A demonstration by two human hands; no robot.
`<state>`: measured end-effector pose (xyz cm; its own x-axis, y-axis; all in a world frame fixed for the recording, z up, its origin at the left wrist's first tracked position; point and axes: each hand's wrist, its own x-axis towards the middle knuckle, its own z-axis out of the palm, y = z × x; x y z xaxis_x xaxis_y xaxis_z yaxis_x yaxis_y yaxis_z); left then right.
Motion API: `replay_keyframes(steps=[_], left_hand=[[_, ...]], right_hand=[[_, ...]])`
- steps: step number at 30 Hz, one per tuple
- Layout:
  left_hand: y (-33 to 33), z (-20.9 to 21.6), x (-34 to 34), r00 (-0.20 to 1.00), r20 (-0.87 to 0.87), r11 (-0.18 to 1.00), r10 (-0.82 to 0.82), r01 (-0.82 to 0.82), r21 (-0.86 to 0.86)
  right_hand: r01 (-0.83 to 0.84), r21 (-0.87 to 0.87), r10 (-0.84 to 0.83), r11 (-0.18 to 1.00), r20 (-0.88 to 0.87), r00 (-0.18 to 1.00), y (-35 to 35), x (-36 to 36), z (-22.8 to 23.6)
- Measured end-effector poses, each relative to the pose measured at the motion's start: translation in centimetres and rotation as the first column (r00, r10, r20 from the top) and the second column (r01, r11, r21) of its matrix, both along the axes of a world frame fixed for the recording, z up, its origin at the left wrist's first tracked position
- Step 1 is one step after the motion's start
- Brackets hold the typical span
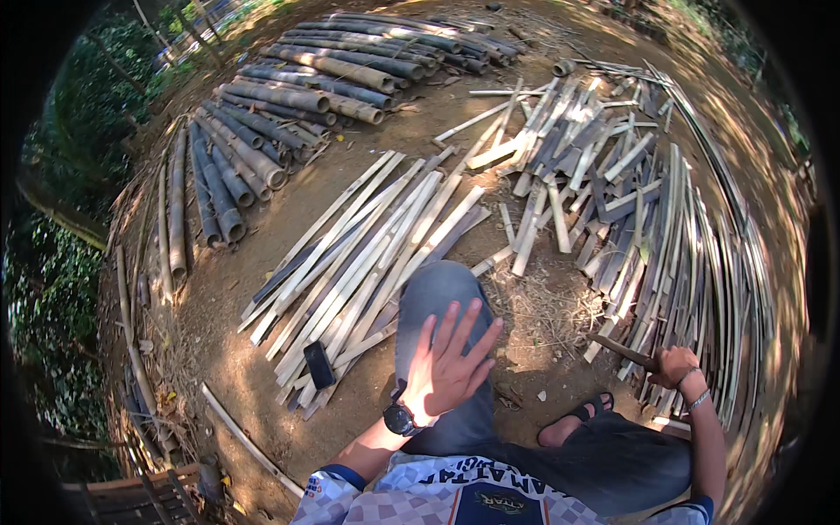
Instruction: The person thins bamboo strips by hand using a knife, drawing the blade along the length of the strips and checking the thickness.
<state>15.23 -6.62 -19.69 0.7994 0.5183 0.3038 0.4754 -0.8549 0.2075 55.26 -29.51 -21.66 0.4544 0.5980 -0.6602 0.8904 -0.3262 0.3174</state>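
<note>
My left hand [449, 367] lies on my raised knee [442, 293], open, with its fingers spread and nothing in it. A black watch [402, 419] is on that wrist. Down at the right, my right hand [675, 365] is closed around the handle of a machete [623, 352]; its blade points left, just above the ends of some split strips. Left of my knee lies a loose pile of split bamboo strips [350, 262]. On the near end of that pile rests a black phone [319, 364].
Whole bamboo poles [324, 66] are stacked at the far left. Short split pieces [577, 157] are heaped at the far right, with long thin strips [700, 271] alongside. My sandalled foot [573, 422] stands on bare soil. A single strip [249, 442] lies at the near left.
</note>
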Motion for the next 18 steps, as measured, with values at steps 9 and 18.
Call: replay_keyframes(steps=[9, 18], left_hand=[[-1.7, -2.5, 13.7, 0.867, 0.04, 0.832, -0.496, 0.489, -0.261], [-3.2, -17.9, 28.5, 0.85, -0.255, 0.886, -0.46, 0.458, -0.071]], right_hand=[[0.091, 0.316, -0.132, 0.945, 0.113, 0.985, -5.9, -7.6, 6.8], [0.052, 0.331, -0.013, 0.942, -0.118, 0.993, -6.5, -10.2, 7.4]])
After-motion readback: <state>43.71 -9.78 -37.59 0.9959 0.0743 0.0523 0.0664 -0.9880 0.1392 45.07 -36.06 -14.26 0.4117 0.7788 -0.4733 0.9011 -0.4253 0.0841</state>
